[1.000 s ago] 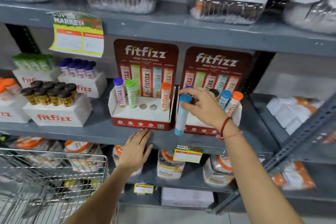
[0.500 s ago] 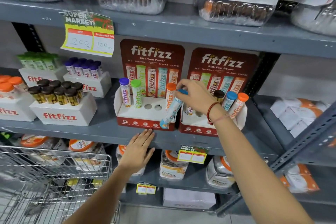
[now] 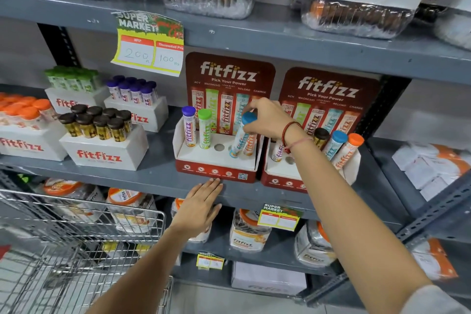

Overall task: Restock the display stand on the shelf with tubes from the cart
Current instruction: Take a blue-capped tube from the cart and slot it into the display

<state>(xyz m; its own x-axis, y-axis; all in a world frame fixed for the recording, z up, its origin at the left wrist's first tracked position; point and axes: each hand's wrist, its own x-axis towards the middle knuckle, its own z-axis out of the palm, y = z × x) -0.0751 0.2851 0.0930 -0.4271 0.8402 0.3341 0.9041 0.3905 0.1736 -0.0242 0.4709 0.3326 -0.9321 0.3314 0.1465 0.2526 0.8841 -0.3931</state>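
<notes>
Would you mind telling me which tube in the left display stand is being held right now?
The blue-capped tube, tilted with the right hand gripping its cap; the purple-capped and green-capped tubes stand untouched.

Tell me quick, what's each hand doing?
Left hand: open, flat on grey metal shelf edge.
Right hand: closed on blue-capped white tube.

The right hand (image 3: 267, 120) has swung the blue-capped tube (image 3: 240, 139) over into the left stand's (image 3: 216, 168) hole.
</notes>
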